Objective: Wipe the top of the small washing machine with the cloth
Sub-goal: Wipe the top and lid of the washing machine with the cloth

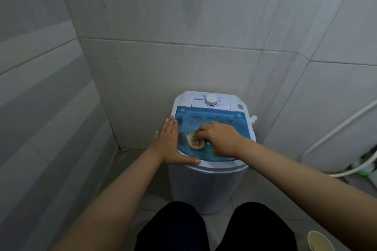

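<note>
Standing in a tiled corner, the small washing machine [210, 181] is white, with a translucent blue lid [210, 117] covering most of its top. Behind the lid, a white control panel carries a round dial [211, 100], and a small round button [240, 106] sits to the dial's right. Water droplets show on the far part of the lid.

The right hand [219, 138] lies on the lid, fingers curled down in a narrow grip that presses a small beige cloth [193, 142] against the blue surface. The cloth is bunched and sits near the lid's left front part; only its left portion shows beyond the fingers. The left hand [170, 142] lies flat and open along the machine's left rim, fingers pointing away from the person and thumb stretched along the front edge, holding nothing. The two hands are near each other but apart, with the cloth between them.

Grey wall tiles [183, 71] close in behind and to the left of the machine, leaving little room at its back and left side. A white nozzle [254, 118] sticks out from the machine's right rear corner. To the right, a white hose [336, 128] runs down the wall, and something green lies low by the floor there; what it is cannot be told. A pale cup rim [318, 240] shows at the lower right corner. The person's dark-clothed knees [173, 228] are in front of the machine.
</note>
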A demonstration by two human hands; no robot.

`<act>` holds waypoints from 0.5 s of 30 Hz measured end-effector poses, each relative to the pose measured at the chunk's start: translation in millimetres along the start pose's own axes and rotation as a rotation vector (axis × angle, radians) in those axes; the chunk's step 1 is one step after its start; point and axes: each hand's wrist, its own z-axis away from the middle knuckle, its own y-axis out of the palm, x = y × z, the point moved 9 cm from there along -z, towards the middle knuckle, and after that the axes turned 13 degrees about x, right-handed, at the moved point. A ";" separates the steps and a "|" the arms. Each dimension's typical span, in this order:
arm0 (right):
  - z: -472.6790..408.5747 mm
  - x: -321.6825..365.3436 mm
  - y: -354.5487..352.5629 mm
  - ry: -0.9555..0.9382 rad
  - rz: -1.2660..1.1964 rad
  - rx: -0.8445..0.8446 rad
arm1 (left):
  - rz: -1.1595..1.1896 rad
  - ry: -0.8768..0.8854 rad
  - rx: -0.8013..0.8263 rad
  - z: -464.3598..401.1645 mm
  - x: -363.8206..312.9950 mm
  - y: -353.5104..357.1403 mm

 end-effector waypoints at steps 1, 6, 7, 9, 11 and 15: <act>3.0 -0.6 -1.2 -0.005 -0.005 0.007 | -0.020 -0.010 0.015 0.3 -0.6 -0.3; 10.6 -15.3 -13.2 0.020 -0.097 0.103 | -0.118 -0.087 0.128 -0.4 -1.6 -2.1; 11.5 -21.0 -18.3 0.031 -0.138 0.096 | -0.135 -0.102 0.147 -1.4 -1.8 -2.6; 12.0 -36.0 -33.3 0.064 -0.201 0.022 | -0.136 -0.097 0.161 -3.1 -3.6 -3.6; 8.7 -54.6 -50.4 0.112 -0.219 -0.073 | -0.121 -0.045 0.136 -5.2 -8.1 -5.7; -10.6 -82.7 -63.8 0.204 -0.190 -0.121 | -0.113 0.036 0.049 -11.4 -19.8 -10.6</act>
